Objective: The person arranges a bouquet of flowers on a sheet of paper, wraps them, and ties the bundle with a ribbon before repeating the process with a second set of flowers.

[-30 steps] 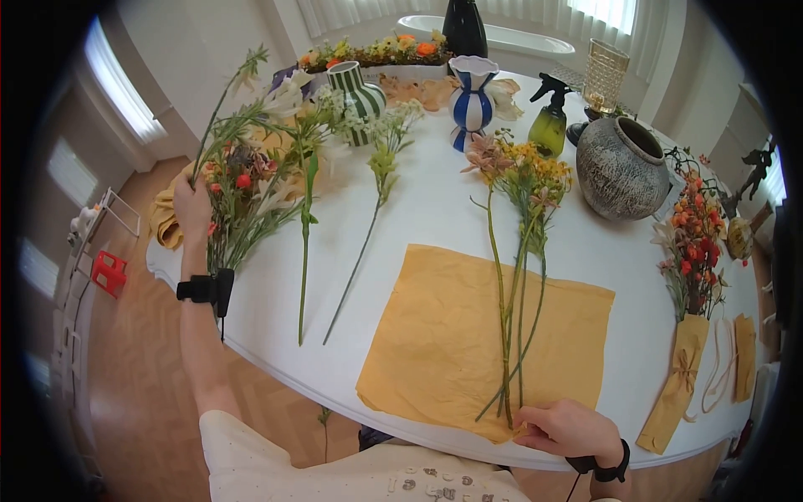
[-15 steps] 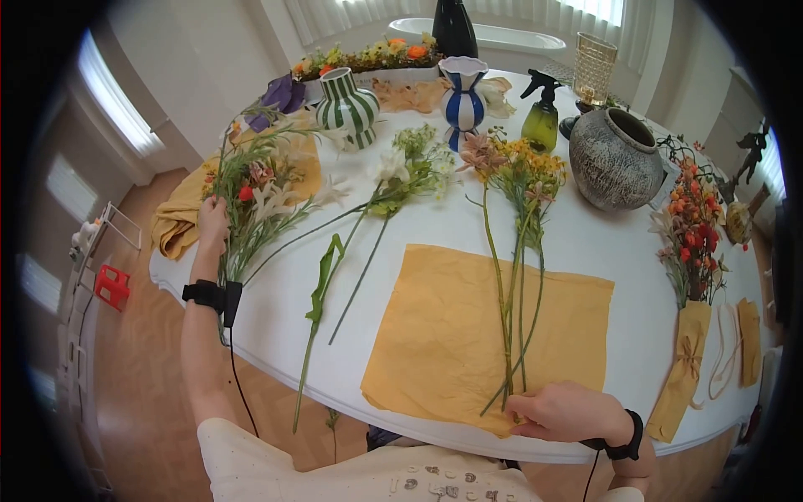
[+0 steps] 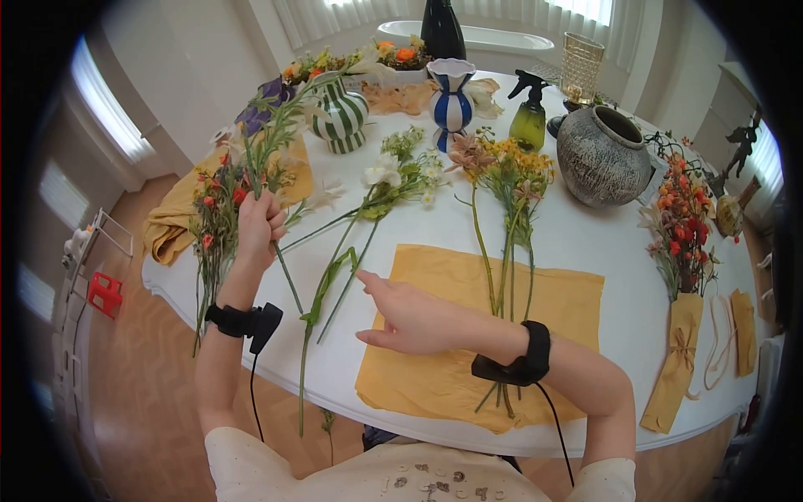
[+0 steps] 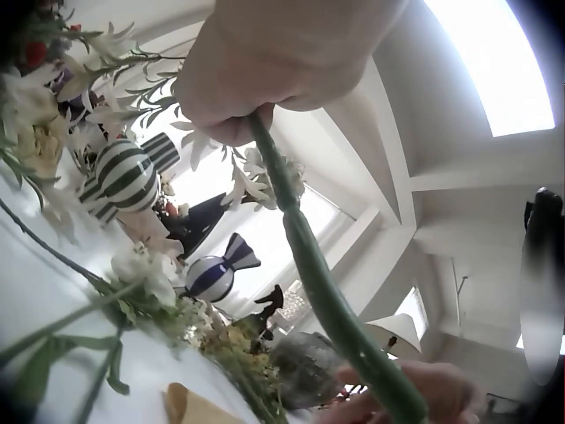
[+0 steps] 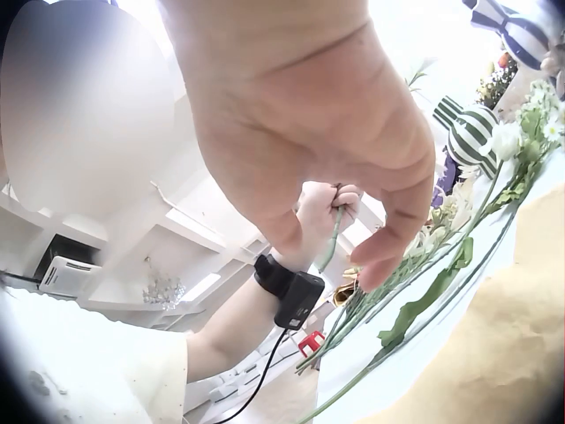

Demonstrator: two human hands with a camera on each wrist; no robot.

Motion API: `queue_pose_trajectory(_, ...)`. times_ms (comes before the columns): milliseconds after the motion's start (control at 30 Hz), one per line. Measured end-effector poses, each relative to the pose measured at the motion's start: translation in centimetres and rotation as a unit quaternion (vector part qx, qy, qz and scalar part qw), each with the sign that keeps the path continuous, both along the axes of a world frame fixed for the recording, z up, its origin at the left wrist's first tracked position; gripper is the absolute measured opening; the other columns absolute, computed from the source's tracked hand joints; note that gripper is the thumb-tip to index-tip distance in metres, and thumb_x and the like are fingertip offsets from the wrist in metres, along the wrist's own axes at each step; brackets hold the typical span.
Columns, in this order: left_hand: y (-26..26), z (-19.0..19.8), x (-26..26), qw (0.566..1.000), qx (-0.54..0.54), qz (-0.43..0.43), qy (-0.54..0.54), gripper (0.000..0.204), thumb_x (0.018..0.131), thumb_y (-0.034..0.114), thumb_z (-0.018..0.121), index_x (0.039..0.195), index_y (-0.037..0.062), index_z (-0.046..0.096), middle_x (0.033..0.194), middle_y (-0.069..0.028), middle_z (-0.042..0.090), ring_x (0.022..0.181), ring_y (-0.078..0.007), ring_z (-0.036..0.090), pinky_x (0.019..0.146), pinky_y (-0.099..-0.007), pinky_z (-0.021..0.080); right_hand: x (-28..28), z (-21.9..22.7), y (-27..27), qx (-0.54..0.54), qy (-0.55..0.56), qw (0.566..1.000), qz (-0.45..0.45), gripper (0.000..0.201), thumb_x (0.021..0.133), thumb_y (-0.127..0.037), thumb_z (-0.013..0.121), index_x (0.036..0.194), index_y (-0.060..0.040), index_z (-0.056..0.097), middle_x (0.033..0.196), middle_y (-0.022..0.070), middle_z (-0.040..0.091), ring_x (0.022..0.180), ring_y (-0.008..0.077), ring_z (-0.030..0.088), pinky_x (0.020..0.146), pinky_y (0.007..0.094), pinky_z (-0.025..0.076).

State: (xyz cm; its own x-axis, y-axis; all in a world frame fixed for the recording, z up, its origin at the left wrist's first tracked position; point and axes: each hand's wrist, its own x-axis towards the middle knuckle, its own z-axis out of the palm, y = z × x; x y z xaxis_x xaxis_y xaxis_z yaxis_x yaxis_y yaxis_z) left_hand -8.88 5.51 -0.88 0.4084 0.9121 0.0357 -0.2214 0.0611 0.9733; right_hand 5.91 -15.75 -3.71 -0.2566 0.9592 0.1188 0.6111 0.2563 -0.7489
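The left hand [image 3: 261,230] grips a long green stem [image 4: 318,283], with leafy top raised above the pile of mixed flowers [image 3: 219,197] at the table's left. Over the left part of the yellow paper sheet [image 3: 418,381] hovers the right hand [image 3: 410,318], fingers extended and holding nothing. Its fingertips point at several loose stems with white flowers [image 3: 383,171], lying left of the paper. A group of yellow and pink flowers [image 3: 523,171] lies with its stems across the paper, partly hidden beneath the right forearm.
Along the back stand a green-striped vase [image 3: 339,117], a blue-striped vase [image 3: 452,105], a spray bottle [image 3: 529,117] and a grey pot [image 3: 602,159]. A wrapped bouquet [image 3: 676,360] lies at the right. Folded yellow cloth [image 3: 171,226] sits at the left edge.
The left hand has moved right and lifted a stem from the pile. Leaving the stem ends at the paper's lower edge, the right hand has moved left and up, its fingers now extended.
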Motion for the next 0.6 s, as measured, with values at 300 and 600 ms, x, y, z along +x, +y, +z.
queue_pose_trajectory(300,-3.7,-1.9,1.0,0.95,0.163,-0.215,0.157,0.014,0.091,0.02,0.047,0.099,0.0094,0.043,0.088,-0.0079,0.049,0.079,-0.0172,0.05,0.059,-0.0301,0.044,-3.5,-1.4,6.0,-0.099,0.28,0.955,-0.001,0.026,0.09,-0.026,0.048,0.092,-0.0008,0.044,0.053,-0.002,0.045,0.045,0.0085,0.043,0.044,0.0246,0.037)
queue_pose_trajectory(600,8.1,-7.8,-5.1,0.568,0.475,0.144,0.656,0.035,0.085,0.025,0.05,0.115,0.0086,0.043,0.117,-0.0144,0.047,0.113,-0.0321,0.039,0.085,-0.0565,0.037,-1.2,0.2,1.4,0.039,0.239,0.967,-0.082,0.014,0.09,-0.014,0.043,0.087,-0.0005,0.045,0.061,0.0051,0.046,0.058,0.0154,0.045,0.054,0.031,0.039)
